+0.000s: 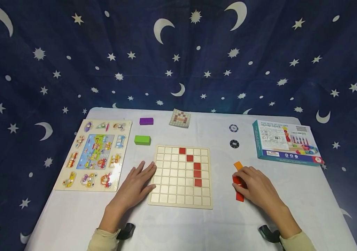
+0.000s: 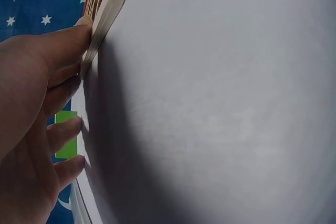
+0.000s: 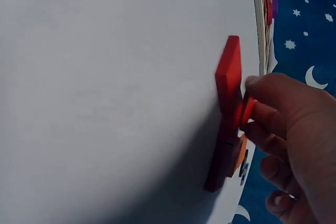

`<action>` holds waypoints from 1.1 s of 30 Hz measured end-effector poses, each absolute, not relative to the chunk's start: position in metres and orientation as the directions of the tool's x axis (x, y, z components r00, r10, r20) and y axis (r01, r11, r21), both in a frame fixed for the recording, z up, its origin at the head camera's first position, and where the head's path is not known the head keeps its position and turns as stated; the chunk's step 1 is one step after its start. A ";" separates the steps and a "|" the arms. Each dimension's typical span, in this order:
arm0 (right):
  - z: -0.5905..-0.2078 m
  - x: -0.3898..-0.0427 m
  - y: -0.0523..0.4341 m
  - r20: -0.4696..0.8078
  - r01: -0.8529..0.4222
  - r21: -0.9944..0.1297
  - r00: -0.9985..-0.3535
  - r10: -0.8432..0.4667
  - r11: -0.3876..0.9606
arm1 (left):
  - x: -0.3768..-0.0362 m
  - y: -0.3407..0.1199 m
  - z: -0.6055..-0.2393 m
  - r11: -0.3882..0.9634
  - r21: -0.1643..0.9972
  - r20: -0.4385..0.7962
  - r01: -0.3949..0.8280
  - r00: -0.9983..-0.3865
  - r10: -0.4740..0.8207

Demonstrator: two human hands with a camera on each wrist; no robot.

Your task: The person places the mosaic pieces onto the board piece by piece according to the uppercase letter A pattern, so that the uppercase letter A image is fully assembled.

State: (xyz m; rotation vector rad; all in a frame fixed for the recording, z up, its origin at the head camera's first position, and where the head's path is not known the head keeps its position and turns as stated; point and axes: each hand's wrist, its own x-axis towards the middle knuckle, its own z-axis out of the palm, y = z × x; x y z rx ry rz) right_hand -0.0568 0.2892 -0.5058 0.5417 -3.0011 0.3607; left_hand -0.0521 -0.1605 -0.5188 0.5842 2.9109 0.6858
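Note:
A pale wooden grid board [image 1: 168, 190] lies mid-table with several red square tiles [image 1: 197, 173] set in its cells, stepping down toward the right. My left hand [image 1: 136, 186] lies with fingers spread at the board's left edge; in the left wrist view its thumb touches the board's rim [image 2: 113, 11]. Over a short row of loose tiles to the right of the board, my right hand [image 1: 258, 186] pinches a red tile [image 3: 248, 109] between thumb and fingers. Other red tiles [image 3: 229, 74] and an orange tile [image 1: 238, 165] lie beside that hand, partly covered by it.
A peg puzzle [image 1: 125, 139] lies at left. Behind the board are a green block [image 1: 142, 140], a purple block [image 1: 146, 121] and a small pattern card [image 1: 179, 118]. Two chips, one black [image 1: 234, 144] and one blue-white [image 1: 233, 128], and a boxed toy [image 1: 286, 143] sit back right.

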 end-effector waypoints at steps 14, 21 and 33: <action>-0.505 -0.115 0.176 0.219 -0.445 -0.314 -0.894 -0.392 0.839 | -0.053 -0.159 -0.521 0.818 0.465 -0.005 0.337 -0.924 0.383; -0.503 -0.145 0.120 0.175 -0.490 -0.295 -0.871 -0.458 0.820 | -0.052 -0.158 -0.522 0.822 0.475 -0.011 0.314 -0.932 0.363; -0.515 -0.154 0.095 0.150 -0.509 -0.270 -0.861 -0.487 0.817 | -0.054 -0.158 -0.522 0.819 0.481 -0.010 0.313 -0.932 0.362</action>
